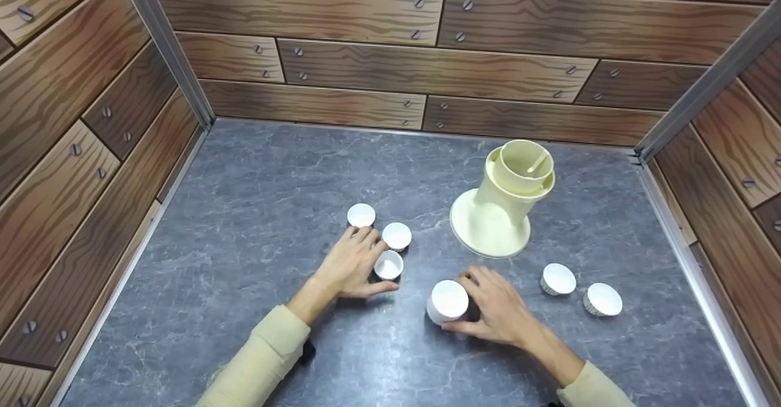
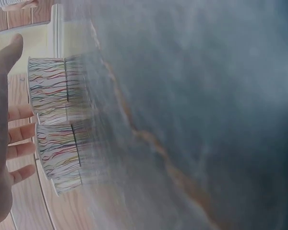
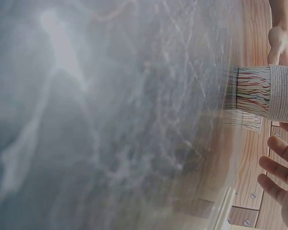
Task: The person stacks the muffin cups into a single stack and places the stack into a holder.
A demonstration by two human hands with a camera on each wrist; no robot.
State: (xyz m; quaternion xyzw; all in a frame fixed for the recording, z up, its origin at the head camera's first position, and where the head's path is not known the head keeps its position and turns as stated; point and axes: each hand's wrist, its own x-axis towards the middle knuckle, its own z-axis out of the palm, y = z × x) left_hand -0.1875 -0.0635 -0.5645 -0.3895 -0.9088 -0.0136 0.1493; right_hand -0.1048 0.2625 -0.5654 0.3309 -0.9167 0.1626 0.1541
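Observation:
My right hand (image 1: 494,303) holds a stack of small white paper cups (image 1: 449,300) between thumb and fingers. In the right wrist view, several nested rims show on the stack (image 3: 266,93), with coloured wavy lines below them and its base right at the tabletop. The left hand (image 1: 357,263), fingers extended and thumb spread, lies beside three single paper cups: a far one (image 1: 361,215), a middle one (image 1: 397,236) and a near one (image 1: 388,265). From the left wrist, its fingers (image 2: 21,132) appear behind two patterned cups (image 2: 50,88).
A cream plastic stand (image 1: 491,230) with a wide round base and a cylinder (image 1: 526,166) in its top stands at back right. Two more paper cups, one (image 1: 557,279) left of the other (image 1: 603,299), sit right of my right hand. Wood-patterned walls (image 1: 341,59) enclose the grey tabletop (image 1: 256,187).

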